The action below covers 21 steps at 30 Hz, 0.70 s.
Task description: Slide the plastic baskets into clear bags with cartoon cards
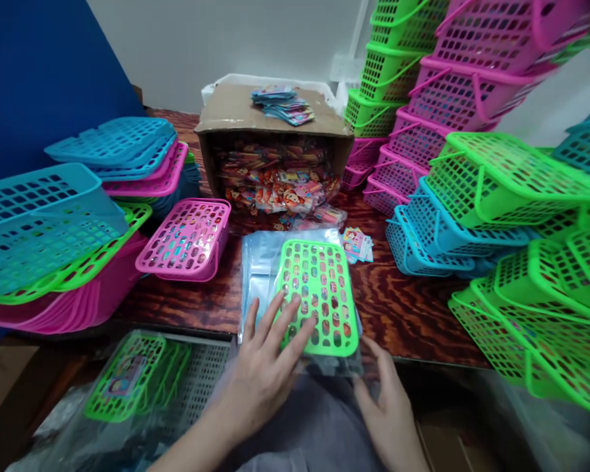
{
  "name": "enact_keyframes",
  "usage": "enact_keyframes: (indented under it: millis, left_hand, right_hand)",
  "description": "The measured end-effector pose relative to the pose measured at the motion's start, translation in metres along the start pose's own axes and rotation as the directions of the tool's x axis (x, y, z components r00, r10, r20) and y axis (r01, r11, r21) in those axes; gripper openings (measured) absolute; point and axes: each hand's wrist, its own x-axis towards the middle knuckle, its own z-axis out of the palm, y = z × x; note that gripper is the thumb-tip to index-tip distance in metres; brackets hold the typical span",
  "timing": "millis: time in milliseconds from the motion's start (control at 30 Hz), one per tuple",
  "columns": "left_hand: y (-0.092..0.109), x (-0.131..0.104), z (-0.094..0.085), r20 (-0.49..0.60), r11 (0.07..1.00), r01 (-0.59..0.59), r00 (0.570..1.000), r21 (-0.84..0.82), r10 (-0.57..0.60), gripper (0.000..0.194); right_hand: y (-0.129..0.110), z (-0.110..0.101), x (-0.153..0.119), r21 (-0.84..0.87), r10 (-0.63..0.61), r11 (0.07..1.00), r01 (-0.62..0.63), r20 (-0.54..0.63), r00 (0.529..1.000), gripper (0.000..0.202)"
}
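Observation:
In front of me a green basket with a holed lid [319,295] lies inside a clear plastic bag [332,365], on top of flat clear bags [258,262]. My left hand [270,354] lies over the lower left of the lid with its fingers spread. At the bag's lower right corner is my right hand [386,400], its thumb and fingers around the plastic edge. Small printed cards [358,245] lie just beyond the basket's upper right corner.
A cardboard box [275,118] of printed packets stands at the back, with cards on top. A pink lidded basket [187,239] sits left, near stacked lids [122,147] and baskets [44,223]. Tall basket stacks [423,137] rise at right. Bagged green baskets [128,380] lie lower left.

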Motion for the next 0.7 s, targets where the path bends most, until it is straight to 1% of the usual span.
enact_keyframes:
  millis: [67, 100, 133, 200, 233, 333, 467, 633, 700]
  left_hand:
    - [0.001, 0.012, 0.000, 0.031, 0.998, -0.059, 0.998, 0.021, 0.058, 0.046]
    - [0.002, 0.017, 0.000, 0.047, 0.996, -0.084, 0.996, 0.042, 0.082, 0.045]
    - [0.005, 0.022, 0.001, 0.070, 0.992, -0.109, 0.992, 0.068, 0.104, 0.045]
    - [0.011, 0.033, 0.004, 0.139, 0.980, -0.154, 0.981, 0.126, 0.136, 0.050]
    - [0.014, 0.038, 0.005, 0.173, 0.973, -0.174, 0.974, 0.152, 0.147, 0.054]
    - [0.021, 0.051, 0.009, 0.224, 0.962, -0.204, 0.961, 0.183, 0.161, 0.060]
    - [0.024, 0.056, 0.015, 0.189, 0.967, -0.197, 0.968, 0.159, 0.166, 0.056]
    - [0.023, 0.054, 0.023, 0.127, 0.975, -0.170, 0.980, 0.143, 0.153, 0.049]
    - [0.024, 0.055, 0.025, 0.094, 0.978, -0.166, 0.983, 0.125, 0.155, 0.044]
  right_hand:
    - [0.000, 0.005, -0.008, -0.189, -0.145, 0.974, 0.127, -0.085, 0.986, 0.052]
    - [-0.002, 0.007, -0.009, -0.262, -0.204, 0.950, 0.168, -0.118, 0.972, 0.048]
    - [-0.006, 0.007, -0.009, -0.315, -0.256, 0.927, 0.202, -0.138, 0.957, 0.040]
    - [-0.014, 0.006, -0.004, -0.377, -0.346, 0.885, 0.271, -0.144, 0.927, 0.017]
    - [-0.018, 0.005, 0.000, -0.399, -0.382, 0.866, 0.301, -0.139, 0.914, 0.013]
    - [-0.025, 0.001, 0.007, -0.455, -0.462, 0.814, 0.362, -0.129, 0.877, 0.024]
    - [-0.024, 0.001, 0.008, -0.488, -0.527, 0.767, 0.416, -0.112, 0.842, 0.025]
    - [-0.017, 0.002, 0.009, -0.487, -0.573, 0.755, 0.440, -0.163, 0.803, 0.027]
    - [-0.012, 0.001, 0.011, -0.481, -0.588, 0.748, 0.457, -0.162, 0.792, 0.025]
